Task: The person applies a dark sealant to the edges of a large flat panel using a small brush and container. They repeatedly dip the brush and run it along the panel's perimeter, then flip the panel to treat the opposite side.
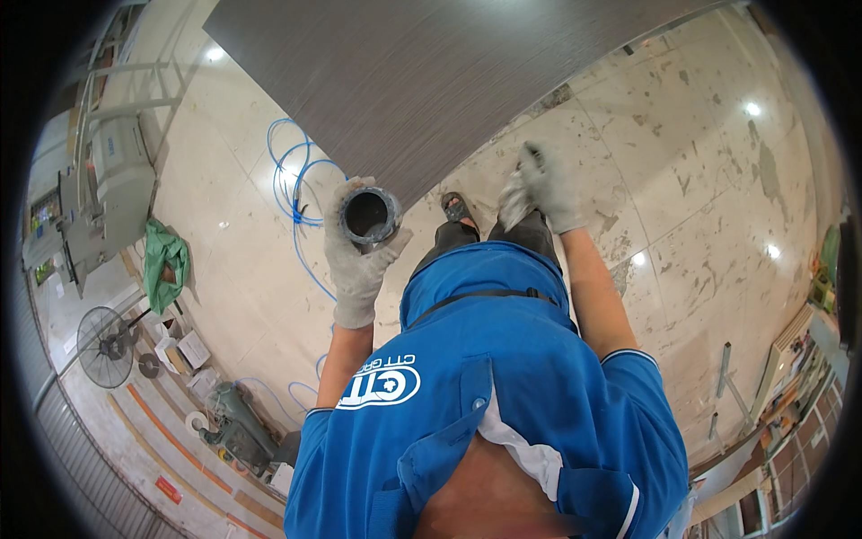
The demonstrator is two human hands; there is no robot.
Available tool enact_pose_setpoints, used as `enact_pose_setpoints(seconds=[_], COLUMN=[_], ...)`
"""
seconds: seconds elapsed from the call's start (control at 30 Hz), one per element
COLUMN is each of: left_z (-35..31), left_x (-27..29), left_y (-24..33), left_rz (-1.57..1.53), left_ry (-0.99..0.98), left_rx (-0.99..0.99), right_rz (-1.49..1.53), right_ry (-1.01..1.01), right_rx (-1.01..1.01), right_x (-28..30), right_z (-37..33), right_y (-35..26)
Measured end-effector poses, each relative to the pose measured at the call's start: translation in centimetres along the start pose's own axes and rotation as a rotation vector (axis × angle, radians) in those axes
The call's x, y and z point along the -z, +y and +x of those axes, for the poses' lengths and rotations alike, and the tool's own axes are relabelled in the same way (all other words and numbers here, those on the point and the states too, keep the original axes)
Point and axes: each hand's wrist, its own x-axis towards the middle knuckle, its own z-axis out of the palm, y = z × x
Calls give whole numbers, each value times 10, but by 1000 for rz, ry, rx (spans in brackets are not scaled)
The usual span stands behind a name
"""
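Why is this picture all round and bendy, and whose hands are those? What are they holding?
There's no robot here, just someone in a blue shirt. A wide fisheye camera worn on their head looks down, and its lens makes straight edges bend. Their own gloved left hand holds a dark, open-topped round container. Their gloved right hand seems to hold something pale and crumpled, maybe a rag, but it's hard to tell. In front is a dark wood-grained panel, and a thin blue hose lies in loops on the tiled floor.

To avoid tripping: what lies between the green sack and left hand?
In the head view, blue hose lies on the floor between the green sack and left hand.
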Motion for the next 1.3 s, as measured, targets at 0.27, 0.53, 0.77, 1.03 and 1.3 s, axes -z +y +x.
enact_pose_setpoints(seconds=[0.27, 0.53, 0.77, 1.03, 1.3], left_z=[3, 2, 1, -2, -7], left_x=[-6, -4, -5, 2, 7], left_y=[0, 3, -1, -4, -6], left_rz=[59, 50, 34, 9, -15], left_ry=[-13, -25, -36, -27, -47], left_rx=[-20, -6, 4, 28, 52], right_rz=[-129, -144, -160, -154, 120], right_ry=[-160, -161, -126, -172, -313], right_rx=[233, 282, 355, 432, -118], right_x=[-8, -18, -18, -33, -14], right_z=[-11, -23, -26, -40, -28], right_y=[0, -10, -7, -25, -17])
